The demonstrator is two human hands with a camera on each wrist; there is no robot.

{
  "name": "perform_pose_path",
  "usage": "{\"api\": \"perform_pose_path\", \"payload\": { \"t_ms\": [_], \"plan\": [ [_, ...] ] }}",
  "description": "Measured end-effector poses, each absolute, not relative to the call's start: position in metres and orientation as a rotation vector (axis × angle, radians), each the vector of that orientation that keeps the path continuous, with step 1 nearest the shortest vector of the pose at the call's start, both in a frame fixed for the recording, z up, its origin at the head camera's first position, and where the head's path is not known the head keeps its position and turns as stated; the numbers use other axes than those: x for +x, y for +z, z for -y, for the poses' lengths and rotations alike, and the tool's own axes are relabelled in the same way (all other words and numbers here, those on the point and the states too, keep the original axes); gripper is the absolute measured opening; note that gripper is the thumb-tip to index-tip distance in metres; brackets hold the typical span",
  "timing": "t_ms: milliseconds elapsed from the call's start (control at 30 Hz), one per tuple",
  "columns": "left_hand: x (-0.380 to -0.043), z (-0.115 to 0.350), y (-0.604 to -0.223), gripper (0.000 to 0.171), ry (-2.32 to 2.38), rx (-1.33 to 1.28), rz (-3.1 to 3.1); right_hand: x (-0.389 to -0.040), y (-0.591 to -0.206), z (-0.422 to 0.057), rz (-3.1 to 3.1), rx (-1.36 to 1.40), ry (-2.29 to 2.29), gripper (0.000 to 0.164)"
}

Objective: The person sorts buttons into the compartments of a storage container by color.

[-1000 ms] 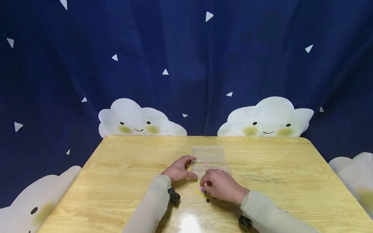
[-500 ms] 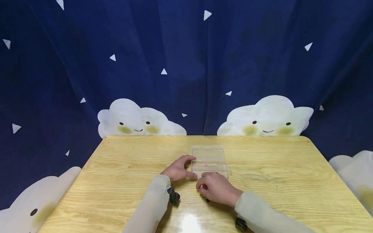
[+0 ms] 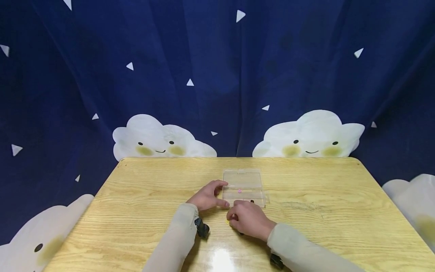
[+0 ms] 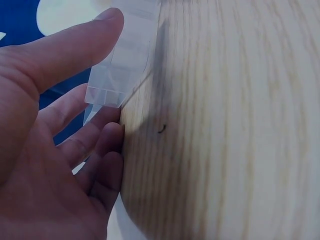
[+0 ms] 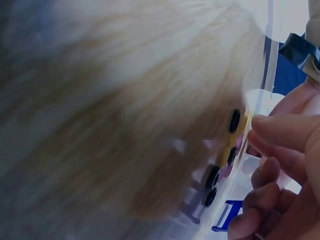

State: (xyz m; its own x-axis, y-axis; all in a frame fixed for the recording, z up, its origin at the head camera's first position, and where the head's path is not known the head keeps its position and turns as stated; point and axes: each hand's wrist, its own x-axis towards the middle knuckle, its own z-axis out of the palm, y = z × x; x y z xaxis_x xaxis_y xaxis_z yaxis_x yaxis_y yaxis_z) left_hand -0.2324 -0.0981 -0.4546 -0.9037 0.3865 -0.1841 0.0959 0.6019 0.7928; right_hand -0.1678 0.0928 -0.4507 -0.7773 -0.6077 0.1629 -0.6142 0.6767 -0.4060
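Note:
A clear plastic box (image 3: 242,194) lies with its lid (image 3: 242,177) folded back on the table. My left hand (image 3: 208,196) holds its left side, thumb at the near corner and index finger farther back. The left wrist view has the thumb (image 4: 75,52) in front of the box. A pink button (image 3: 239,191) and a black button (image 3: 252,201) show at the box. Just in front, my right hand (image 3: 251,219) bends over small buttons, thumb and index finger together at a yellow one (image 3: 227,222). Black buttons (image 5: 212,176) and pink ones lie beside these fingertips, partly hidden in the head view.
The wooden table (image 3: 153,181) reaches back to a dark blue curtain (image 3: 217,75) with clouds and white triangles. Each wrist carries a small black camera, one on the left sleeve (image 3: 202,228) and one on the right (image 3: 276,260).
My right hand has shifted left over the buttons and now covers most of them. The black button at the box's near edge has come into sight. My left hand has stayed put.

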Motion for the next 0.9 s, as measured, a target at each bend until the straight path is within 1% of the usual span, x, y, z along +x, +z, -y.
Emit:
{"api": "perform_pose_path", "payload": {
  "t_ms": [633, 900],
  "plan": [
    [-0.2317, 0.0948, -0.4557, 0.070, 1.203, 0.400, -2.511, -0.1597, -0.4566, -0.0858, 2.820, 0.948, 0.585, 0.010],
    [-0.2314, 0.0956, -0.4559, 0.071, 1.211, 0.413, -2.517, -0.1588, -0.4564, -0.0834, 2.822, 0.950, 0.540, 0.011]
  ]
}}
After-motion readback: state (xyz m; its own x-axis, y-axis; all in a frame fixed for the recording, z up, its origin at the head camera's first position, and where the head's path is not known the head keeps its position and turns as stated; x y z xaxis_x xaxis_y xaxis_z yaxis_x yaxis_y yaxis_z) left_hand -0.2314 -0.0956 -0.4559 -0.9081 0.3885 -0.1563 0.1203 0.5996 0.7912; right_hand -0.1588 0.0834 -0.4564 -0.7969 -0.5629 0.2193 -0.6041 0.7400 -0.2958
